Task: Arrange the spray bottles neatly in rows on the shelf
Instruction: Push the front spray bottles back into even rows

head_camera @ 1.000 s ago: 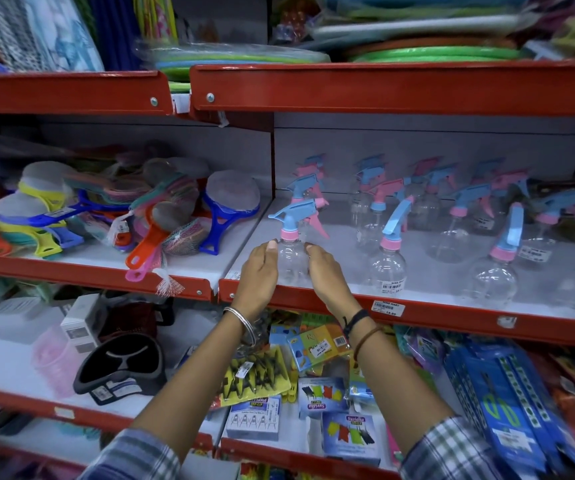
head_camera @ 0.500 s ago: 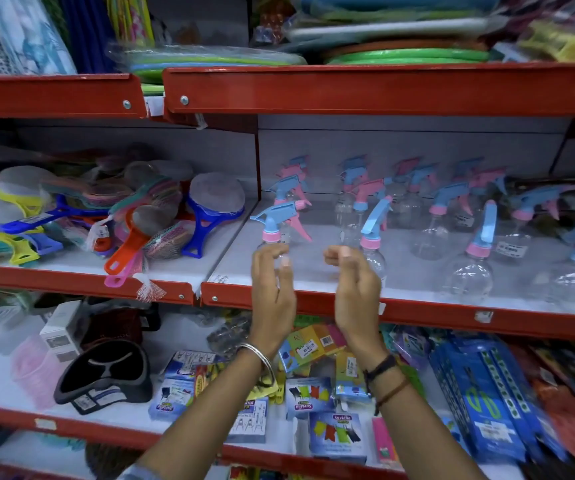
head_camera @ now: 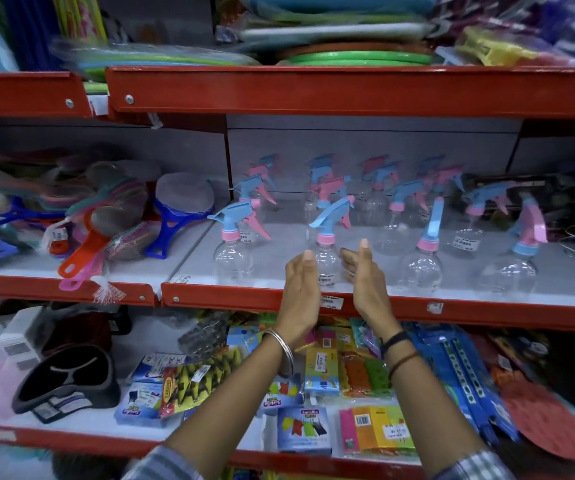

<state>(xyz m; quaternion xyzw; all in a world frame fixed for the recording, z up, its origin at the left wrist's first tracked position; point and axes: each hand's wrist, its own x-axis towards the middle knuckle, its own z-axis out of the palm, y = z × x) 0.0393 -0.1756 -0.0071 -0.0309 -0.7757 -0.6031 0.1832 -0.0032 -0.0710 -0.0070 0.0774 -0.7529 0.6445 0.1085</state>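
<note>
Several clear spray bottles with blue and pink trigger heads stand in rough rows on the white shelf (head_camera: 480, 311) with a red front lip. In the front row, one bottle (head_camera: 232, 259) stands at the left and a second bottle (head_camera: 327, 263) beside it. A third (head_camera: 421, 271) and a fourth (head_camera: 507, 275) stand further right. My left hand (head_camera: 301, 289) and my right hand (head_camera: 365, 282) are held up on either side of the second bottle, palms facing each other, fingers apart. Neither hand grips it.
Coloured strainers and brushes (head_camera: 99, 220) fill the neighbouring shelf on the left. Packets of clips and pegs (head_camera: 313, 375) lie on the shelf below my wrists. Stacked plastic goods (head_camera: 348, 53) sit on the red shelf above.
My hands have let go of the leftmost front bottle and moved right. They now flank the second front bottle, and the view has shifted right with them.
</note>
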